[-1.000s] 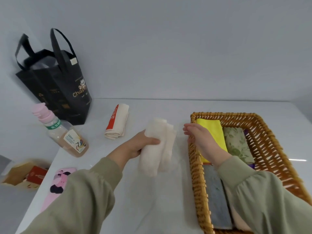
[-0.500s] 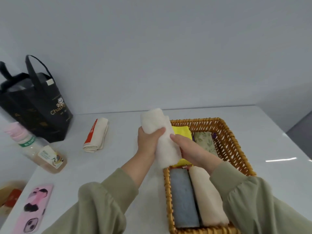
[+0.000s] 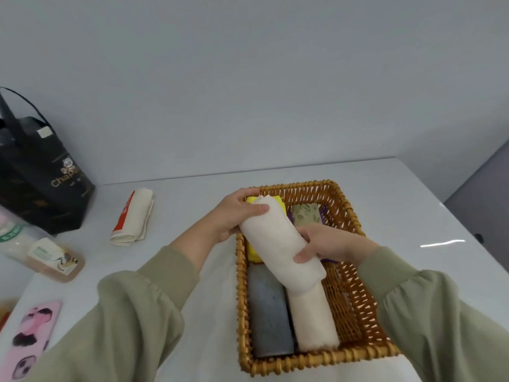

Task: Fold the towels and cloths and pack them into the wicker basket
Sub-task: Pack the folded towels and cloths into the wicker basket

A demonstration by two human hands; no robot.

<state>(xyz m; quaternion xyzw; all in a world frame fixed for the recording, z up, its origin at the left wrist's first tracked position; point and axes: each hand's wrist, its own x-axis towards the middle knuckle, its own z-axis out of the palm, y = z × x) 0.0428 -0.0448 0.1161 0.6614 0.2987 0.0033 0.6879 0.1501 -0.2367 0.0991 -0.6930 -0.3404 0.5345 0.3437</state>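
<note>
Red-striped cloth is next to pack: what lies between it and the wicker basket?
Head view: bare table, with the left hand by the wicker basket rim.

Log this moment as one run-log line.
rolled white towel: held over wicker basket; left hand: grips far end; right hand: grips near end; red-striped cloth: on table, unpacked

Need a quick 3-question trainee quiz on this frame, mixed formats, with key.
1. True or false: the left hand and the right hand both grip the rolled white towel over the brown wicker basket.
2. Fill in: inside the basket, the folded grey towel lies to the ___ of the rolled cream towel.
3. Which lies outside the basket? A grey towel; B cream towel; C folded cream cloth with a red stripe.
Key: 1 true; 2 left; 3 C.
</note>
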